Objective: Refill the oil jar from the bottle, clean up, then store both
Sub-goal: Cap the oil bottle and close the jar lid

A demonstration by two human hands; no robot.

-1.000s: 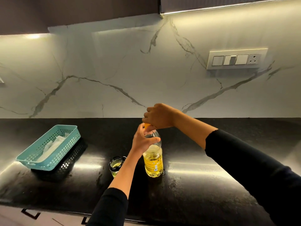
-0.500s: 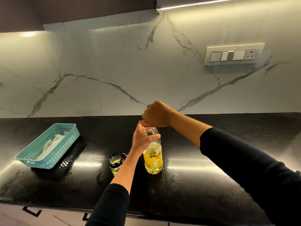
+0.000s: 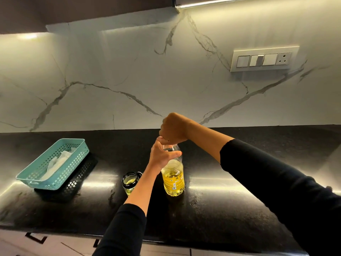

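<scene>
A clear plastic oil bottle (image 3: 173,180) about half full of yellow oil stands upright on the black counter (image 3: 221,204). My left hand (image 3: 162,156) grips its shoulder and neck. My right hand (image 3: 173,129) is curled over the bottle's top, where the cap is hidden under my fingers. Just left of the bottle stands a small glass oil jar (image 3: 130,182) with a black rim and a little oil in it, partly hidden by my left forearm.
A teal plastic basket (image 3: 53,165) holding white tissue sits on the counter at the left. A marble backsplash with a switch panel (image 3: 263,59) rises behind. The counter's front edge and drawer fronts run along the bottom.
My right hand has closed down over the bottle's top, hiding the orange cap that showed a second ago. Bottle, jar and left hand stay in place.
</scene>
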